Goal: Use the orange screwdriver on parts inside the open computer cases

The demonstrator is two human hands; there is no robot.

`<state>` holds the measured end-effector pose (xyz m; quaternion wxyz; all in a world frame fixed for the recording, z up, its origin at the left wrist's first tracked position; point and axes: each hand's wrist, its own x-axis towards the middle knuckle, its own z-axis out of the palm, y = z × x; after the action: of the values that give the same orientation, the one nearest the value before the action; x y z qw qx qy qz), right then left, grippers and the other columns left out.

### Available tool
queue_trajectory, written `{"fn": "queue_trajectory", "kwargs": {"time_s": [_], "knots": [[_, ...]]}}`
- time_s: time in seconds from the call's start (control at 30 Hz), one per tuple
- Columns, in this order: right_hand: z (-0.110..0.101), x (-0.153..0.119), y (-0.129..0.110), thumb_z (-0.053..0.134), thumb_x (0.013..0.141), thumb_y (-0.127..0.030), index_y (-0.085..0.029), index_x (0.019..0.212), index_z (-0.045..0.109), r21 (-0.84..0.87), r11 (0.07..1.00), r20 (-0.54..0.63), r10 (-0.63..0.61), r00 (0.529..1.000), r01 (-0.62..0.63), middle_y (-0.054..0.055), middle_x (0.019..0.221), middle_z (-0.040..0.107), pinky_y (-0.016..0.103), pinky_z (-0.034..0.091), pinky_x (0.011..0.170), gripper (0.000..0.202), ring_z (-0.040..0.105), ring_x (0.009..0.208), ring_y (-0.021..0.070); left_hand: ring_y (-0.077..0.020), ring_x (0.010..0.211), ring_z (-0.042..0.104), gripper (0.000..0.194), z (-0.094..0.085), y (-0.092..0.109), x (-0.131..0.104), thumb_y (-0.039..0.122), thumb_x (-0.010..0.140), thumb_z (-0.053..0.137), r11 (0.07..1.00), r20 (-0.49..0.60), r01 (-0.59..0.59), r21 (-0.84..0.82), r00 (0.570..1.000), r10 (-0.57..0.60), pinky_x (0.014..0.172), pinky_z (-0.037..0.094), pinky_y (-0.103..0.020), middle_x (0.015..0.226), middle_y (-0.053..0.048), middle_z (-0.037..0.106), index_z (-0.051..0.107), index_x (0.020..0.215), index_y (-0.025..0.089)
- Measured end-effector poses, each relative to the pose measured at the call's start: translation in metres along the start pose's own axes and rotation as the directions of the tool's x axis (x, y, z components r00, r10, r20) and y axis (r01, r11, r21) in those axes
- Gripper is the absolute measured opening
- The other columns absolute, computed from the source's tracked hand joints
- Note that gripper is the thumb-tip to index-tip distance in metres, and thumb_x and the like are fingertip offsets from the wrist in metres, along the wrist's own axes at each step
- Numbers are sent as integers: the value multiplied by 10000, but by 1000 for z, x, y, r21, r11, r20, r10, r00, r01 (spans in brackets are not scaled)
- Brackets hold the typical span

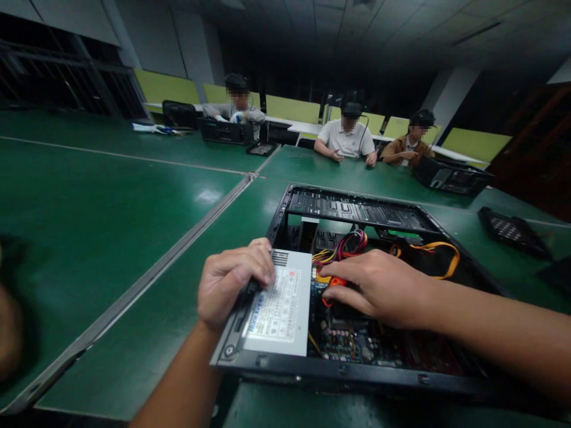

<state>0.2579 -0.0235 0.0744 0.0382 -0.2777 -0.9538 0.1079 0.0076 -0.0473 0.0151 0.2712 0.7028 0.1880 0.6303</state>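
Observation:
An opened black computer case (379, 370) lies on its side in front of me, its inside facing up. At its left end sits a silver power supply (301, 321) with a printed label. My left hand (236, 276) is closed over the case's left edge, its fingertips on the power supply. Inside the case, my right hand (379, 285) has its thumb and index finger around orange and yellow wires (338, 282) above the motherboard (352, 345). Its other fingers are partly hidden. Behind it lies a bundle of coloured cables (350, 242), and a yellow-orange cable (452, 261) loops at the right.
A seam (178, 246) crosses the green table (134, 196). Across it sit three people, with another black case (452, 175) at the right and one (226, 131) at the left. A dark panel (513, 232) lies to the right. A blurred skin-coloured shape (9, 327) shows at the left edge.

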Motion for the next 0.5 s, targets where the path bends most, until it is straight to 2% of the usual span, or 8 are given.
{"fn": "queue_trajectory", "kwargs": {"time_s": [0.07,0.1,0.2,0.27,0.5], "knots": [[-10,-1,0,511,975,-196,-177,1219,639,113,993,15,-33,999,31,98,1184,705,347,495,931,276,660,1073,234,-191,510,580,410,1,1,0,443,898,564,1000,-11,-1,-5,1000,1,780,389,-420,510,-38,639,707,624,173],[-15,-1,2,496,970,-159,-181,1203,633,147,989,9,-28,1000,26,87,1193,696,336,484,939,271,645,1080,216,-191,508,578,411,1,1,0,444,897,563,1000,-16,-1,-5,1000,0,776,391,-419,506,-37,637,707,622,175],[-25,3,9,474,970,-154,-177,1094,632,131,991,-54,47,997,-39,79,1081,696,331,484,872,202,637,967,203,-196,512,583,406,1,1,1,444,895,564,1000,-9,0,10,1000,0,781,398,-423,509,-36,644,711,623,181],[-26,7,14,464,973,-164,-173,1069,624,97,994,-71,67,995,-60,79,1040,687,331,475,854,187,630,933,205,-196,513,583,404,0,1,2,442,897,564,1000,-1,-5,13,1000,5,780,401,-422,513,-37,647,714,627,181],[-12,18,19,466,962,-139,-163,1080,627,99,992,5,73,997,-73,81,1040,689,350,471,858,201,627,943,213,-196,527,577,407,0,-1,-1,411,917,537,1000,-14,-4,-11,1000,4,785,388,-425,527,-42,644,713,635,177]]}}
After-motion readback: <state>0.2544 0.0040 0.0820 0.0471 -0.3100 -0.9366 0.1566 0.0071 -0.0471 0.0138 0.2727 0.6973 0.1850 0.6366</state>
